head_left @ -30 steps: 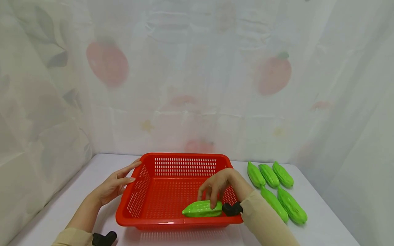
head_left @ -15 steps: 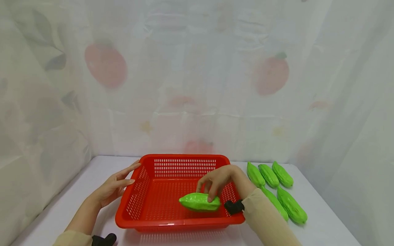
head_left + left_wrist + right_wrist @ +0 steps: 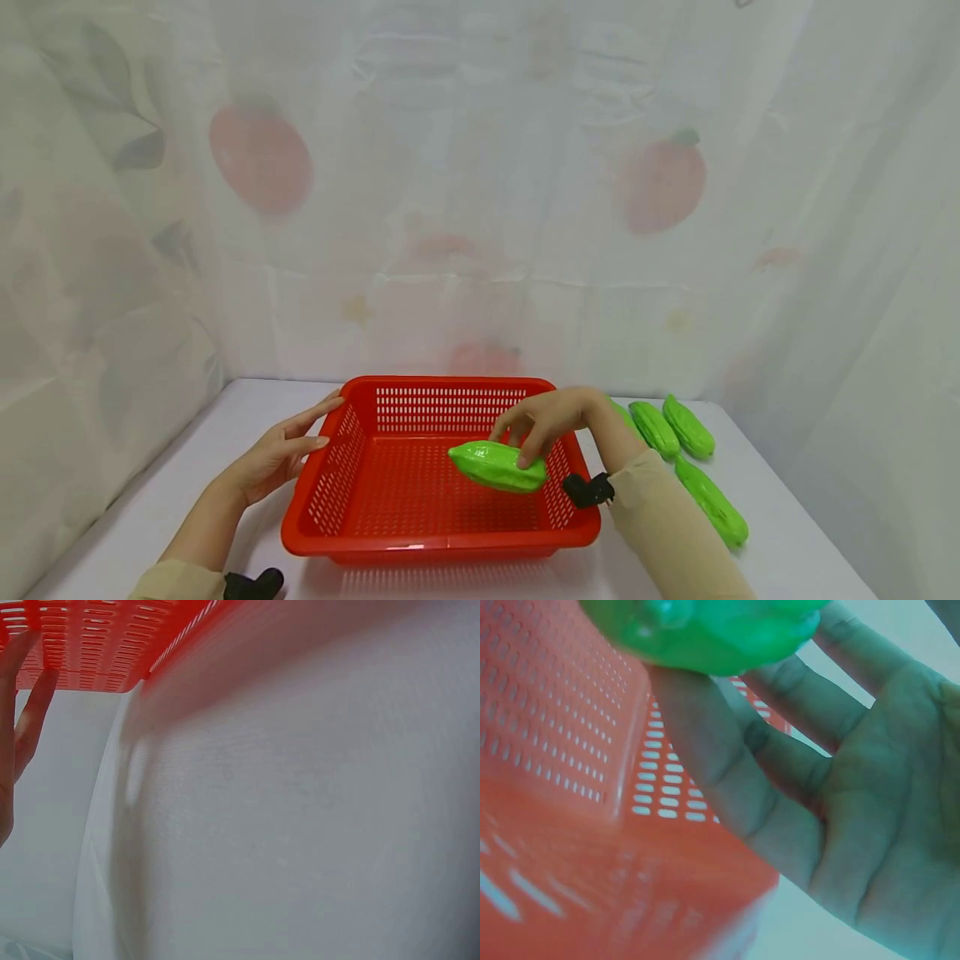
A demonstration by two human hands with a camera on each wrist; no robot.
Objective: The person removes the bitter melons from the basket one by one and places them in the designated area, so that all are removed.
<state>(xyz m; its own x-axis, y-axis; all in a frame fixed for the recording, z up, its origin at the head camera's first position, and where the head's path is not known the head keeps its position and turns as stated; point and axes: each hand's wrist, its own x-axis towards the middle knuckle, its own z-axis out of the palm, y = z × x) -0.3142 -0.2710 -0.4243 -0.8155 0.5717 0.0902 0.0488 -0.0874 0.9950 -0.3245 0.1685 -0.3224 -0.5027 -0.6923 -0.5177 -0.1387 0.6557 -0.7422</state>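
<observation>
My right hand (image 3: 551,421) grips a bright green, ridged bitter melon (image 3: 495,465) between thumb and fingers, over the right half of a red plastic basket (image 3: 442,543). The melon's pointed end faces left. Seen from the right wrist, the thumb and fingers meet the underside of the green bitter melon (image 3: 712,637), with the basket's slotted wall (image 3: 667,776) behind. On the other side, my left hand (image 3: 281,450) touches the basket's left rim with extended fingers. The left wrist view has its fingers (image 3: 34,720) against the slotted outer wall (image 3: 94,645).
More bitter melons lie right of the basket on the white table, such as one at the back (image 3: 688,427) and one nearer the front (image 3: 711,502). My right forearm hides part of that group. A patterned curtain (image 3: 465,208) hangs behind the table.
My right hand has lifted the bitter melon from the basket's front right floor, upward and slightly right. My left hand has stayed at the rim.
</observation>
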